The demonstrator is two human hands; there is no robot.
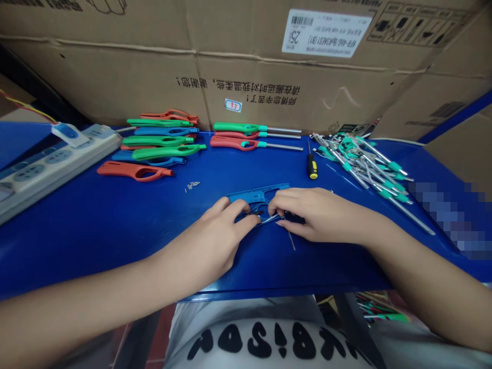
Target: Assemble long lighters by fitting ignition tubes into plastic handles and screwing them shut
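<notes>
A blue plastic lighter casing half (246, 196) lies on the table beyond my fingertips. A second blue part with a loop-shaped opening sits closer, mostly hidden under both hands. My left hand (226, 225) is closed, its thumb and fingers pinching the left end of this nearer part beside a small dark piece. My right hand (315, 212) is bent in a pinch at the other end, by some pale wires (270, 219). Something dark shows under its palm, and a thin metal rod (291, 239) sticks out below; what exactly the fingers hold is hidden.
Small screws (192, 185) lie left of the casing. Coloured lighter casings (134, 170) are stacked behind, near a power strip (57, 156). Lighters with metal tubes (255, 142), a black-yellow screwdriver (312, 166) and a pile of tube assemblies (369, 166) lie before a cardboard box (134, 72).
</notes>
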